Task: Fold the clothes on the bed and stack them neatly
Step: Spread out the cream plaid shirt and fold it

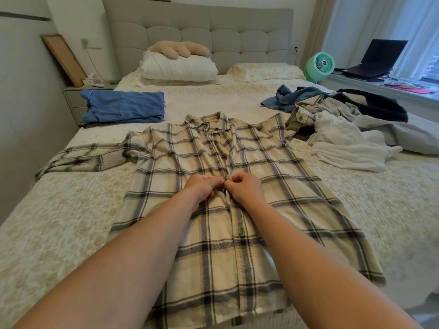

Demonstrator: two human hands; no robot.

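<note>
Our left hand (202, 188) and right hand (242, 188) pinch the placket of a cream plaid shirt (213, 233). It lies flat, front up, on the bed (71, 222).

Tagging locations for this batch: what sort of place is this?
A home bedroom, most likely: a bed with a padded headboard, pillows, and a nightstand beside it.

Bare bed (71, 224) flanks the shirt (213, 245) on both sides near the foot. Its left sleeve (90, 157) bars the left side; the loose pile (344, 129) crowds the right, seemingly touching the shirt's shoulder. Folded stack (123, 110) sits far left.
</note>
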